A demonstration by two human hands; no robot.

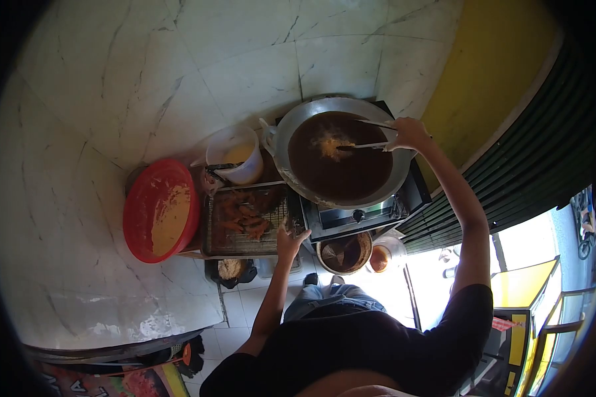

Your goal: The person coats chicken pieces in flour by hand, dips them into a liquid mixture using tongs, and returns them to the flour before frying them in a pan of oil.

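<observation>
My right hand (410, 134) is closed around a pair of metal tongs (369, 145) over the right side of a large wok (404, 173). The arms of the tongs are spread, and one tip reaches a pale, bubbling piece of frying food (331, 147) in the dark oil (341, 182). My left hand (289, 241) is at the front right corner of a wire-rack tray (240, 253), beside the stove edge, with thumb and fingers apart and nothing visible in it. Browned fried pieces (248, 221) lie on the rack.
A red basin (131, 218) with pale flour or batter stands at the left. A white bucket (250, 169) sits behind the tray. The wok rests on a stove (338, 230). Below it are a pot (344, 266) and a clear container (396, 251). A dark shutter (503, 178) flanks the right.
</observation>
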